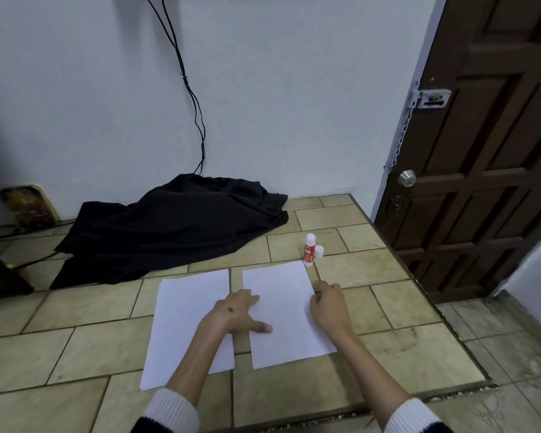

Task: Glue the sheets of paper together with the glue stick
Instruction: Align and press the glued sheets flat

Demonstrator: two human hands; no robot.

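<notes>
Setting: we look down on a tiled floor (388, 307), where two lots of white paper lie side by side, with a narrow strip of tile between them.
Left stack: the left stack (181, 326) shows a second edge at its far left corner, so we judge it to be more than one sheet.
Right sheet: the right sheet (281, 295) lies flat, its far right corner just beside the glue stick (309, 249).
Left hand: our left hand (236, 312) reaches across the gap, fingers fairly straight and spread, fingertips and thumb resting on the right sheet's left edge; it grips nothing.
Right hand: our right hand (327, 304) sits at the sheet's right edge, fingers curled. It may be pinching the edge, but we cannot tell for sure from this angle.
Glue: the stick stands upright on the tile beyond the paper, red label facing us, with what looks like its white cap (319, 251) touching it on the right.
Step in hand: we judge this to be squaring or steadying the right sheet; no glue shows on it that we can make out.
Next move: one hand must let go and reach far right for the stick while the other pins the sheet flat.
Background: a black cloth (169, 232) lies heaped against the far wall, and a brown door (487, 151) stands at right.
</notes>
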